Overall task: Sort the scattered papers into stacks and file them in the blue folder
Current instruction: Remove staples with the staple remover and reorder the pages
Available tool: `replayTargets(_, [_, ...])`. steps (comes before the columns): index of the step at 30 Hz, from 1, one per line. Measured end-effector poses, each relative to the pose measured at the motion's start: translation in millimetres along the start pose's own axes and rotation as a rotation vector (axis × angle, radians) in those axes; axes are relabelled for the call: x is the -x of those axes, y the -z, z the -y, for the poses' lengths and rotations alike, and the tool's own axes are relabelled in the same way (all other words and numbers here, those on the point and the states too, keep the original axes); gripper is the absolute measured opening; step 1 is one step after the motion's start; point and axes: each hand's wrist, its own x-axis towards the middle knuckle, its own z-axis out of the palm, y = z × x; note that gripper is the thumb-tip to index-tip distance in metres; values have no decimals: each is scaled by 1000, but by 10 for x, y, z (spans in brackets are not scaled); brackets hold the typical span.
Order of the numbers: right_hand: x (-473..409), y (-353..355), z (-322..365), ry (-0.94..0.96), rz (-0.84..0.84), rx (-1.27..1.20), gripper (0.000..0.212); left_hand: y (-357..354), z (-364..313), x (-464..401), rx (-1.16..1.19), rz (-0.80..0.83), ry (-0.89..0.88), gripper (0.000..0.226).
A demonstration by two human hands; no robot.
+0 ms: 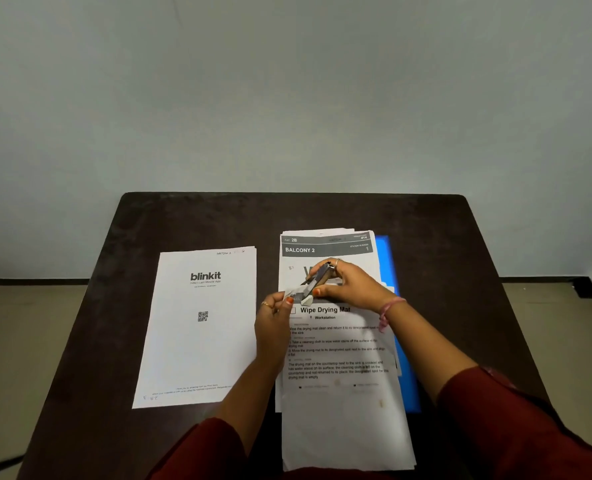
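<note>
- I see the blue folder flat on the right half of the dark table, mostly covered by a stack of printed sheets headed "BALCONY 2"; only its right edge shows, so I cannot tell whether the sheets lie in it or just on it.
- A second stack, its top sheet printed "blinkit" with a QR code, lies apart on the left.
- My right hand is curled round a small metal tool, perhaps a stapler, over the right stack.
- My left hand pinches the raised corner of a sheet at the tool's mouth.
- What the tool bites is too small to make out.
- The nearest sheets run past the bottom of the view, between dark red sleeves.
- A plain pale wall stands behind the table, with beige floor at both sides.
</note>
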Motion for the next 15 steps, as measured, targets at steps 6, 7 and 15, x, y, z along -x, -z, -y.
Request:
replayTargets(6, [-150, 38, 93, -87, 166, -104, 35, 19, -30, 13, 35, 12, 14, 14])
replayTargets(7, [-164, 43, 113, -86, 178, -119, 35, 18, -39, 18, 46, 17, 18, 14])
replayTargets(15, [-221, 69, 212, -93, 245, -44, 27, 33, -62, 37, 120, 35, 57, 16])
